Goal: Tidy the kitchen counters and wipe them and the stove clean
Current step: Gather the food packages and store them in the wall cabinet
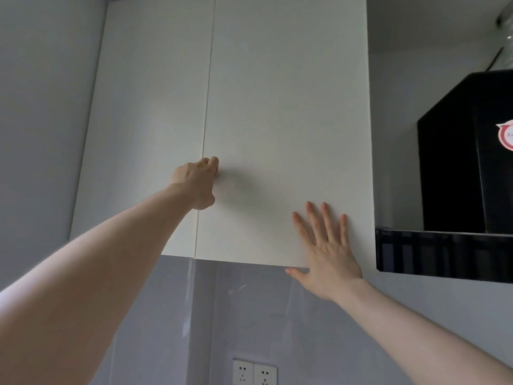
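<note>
White matt panels make up the wall cupboard in front of you, two doors with a thin seam between them, both lying flush. Your left hand is up at that seam, fingers curled, knuckles against the right-hand door; whether it grips anything you cannot tell from this angle. Your right hand lies flat near the lower right corner of the same door, fingers straight and spread, thumb hanging just below the bottom edge.

Just to the right of the cupboard stands a black range hood, glossy, with a round red and white sticker on its face and a glass visor along its base. Below the cupboard the wall is grey and slightly reflective, carrying two white sockets side by side. The counters and stove are out of view.
</note>
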Demonstrator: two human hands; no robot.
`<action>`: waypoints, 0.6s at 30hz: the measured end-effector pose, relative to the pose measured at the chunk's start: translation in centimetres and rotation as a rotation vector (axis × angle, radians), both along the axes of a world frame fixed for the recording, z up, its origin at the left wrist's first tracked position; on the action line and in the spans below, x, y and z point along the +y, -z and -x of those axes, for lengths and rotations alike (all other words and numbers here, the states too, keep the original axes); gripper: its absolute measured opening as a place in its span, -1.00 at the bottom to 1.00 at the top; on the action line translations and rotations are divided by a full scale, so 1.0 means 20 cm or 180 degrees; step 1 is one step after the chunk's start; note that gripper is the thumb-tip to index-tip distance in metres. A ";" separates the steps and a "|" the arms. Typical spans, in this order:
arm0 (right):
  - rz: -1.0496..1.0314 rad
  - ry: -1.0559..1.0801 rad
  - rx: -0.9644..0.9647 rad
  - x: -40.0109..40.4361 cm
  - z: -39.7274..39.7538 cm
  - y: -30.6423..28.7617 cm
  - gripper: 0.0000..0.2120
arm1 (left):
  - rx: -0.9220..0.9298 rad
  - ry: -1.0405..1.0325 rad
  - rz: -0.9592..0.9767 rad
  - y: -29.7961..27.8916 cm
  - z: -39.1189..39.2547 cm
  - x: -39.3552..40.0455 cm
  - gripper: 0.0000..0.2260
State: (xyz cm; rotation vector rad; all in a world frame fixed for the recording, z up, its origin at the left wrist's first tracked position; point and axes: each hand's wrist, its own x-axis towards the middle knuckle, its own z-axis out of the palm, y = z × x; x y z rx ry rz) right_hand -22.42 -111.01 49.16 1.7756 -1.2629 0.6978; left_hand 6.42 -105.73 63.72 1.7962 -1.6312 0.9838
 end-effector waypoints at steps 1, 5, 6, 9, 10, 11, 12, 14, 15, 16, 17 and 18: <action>0.0009 -0.0021 -0.0012 0.00 0.00 0.00 0.11 | 0.0006 0.0034 0.0005 0.00 0.00 0.01 -0.61; -0.0021 -0.0118 -0.0141 0.03 0.00 0.01 0.13 | 0.0039 0.0181 0.0117 -0.01 -0.02 0.10 -0.61; -0.0045 -0.0137 -0.0182 0.05 -0.01 0.02 0.14 | 0.0059 0.0234 0.0154 0.00 -0.03 0.13 -0.61; -0.0110 -0.0240 -0.0339 0.10 -0.03 0.03 0.13 | 0.0173 0.0443 0.0312 0.02 -0.02 0.21 -0.64; -0.0144 -0.0308 -0.0409 0.13 -0.04 0.04 0.12 | 0.0204 0.0510 0.0387 0.03 -0.02 0.25 -0.65; -0.0176 -0.0391 -0.0473 0.16 -0.05 0.05 0.11 | 0.0224 0.0558 0.0468 0.04 -0.01 0.28 -0.66; -0.0206 -0.0476 -0.0528 0.20 -0.05 0.06 0.09 | 0.0230 0.0584 0.0543 0.05 -0.01 0.32 -0.66; -0.0289 -0.0683 -0.0642 0.25 -0.06 0.08 0.05 | 0.0229 0.0598 0.0650 0.06 0.01 0.39 -0.67; -0.0330 -0.0805 -0.0707 0.28 -0.06 0.09 0.03 | 0.0239 0.0595 0.0702 0.07 0.02 0.42 -0.67; -0.0361 -0.0926 -0.0777 0.30 -0.05 0.10 0.02 | 0.0250 0.0586 0.0763 0.07 0.03 0.46 -0.67; -0.0391 -0.1028 -0.0847 0.33 -0.05 0.10 0.01 | 0.0248 0.0577 0.0832 0.08 0.04 0.49 -0.68; -0.0416 -0.1112 -0.0909 0.35 -0.05 0.11 0.01 | 0.0237 0.0574 0.0899 0.08 0.06 0.52 -0.70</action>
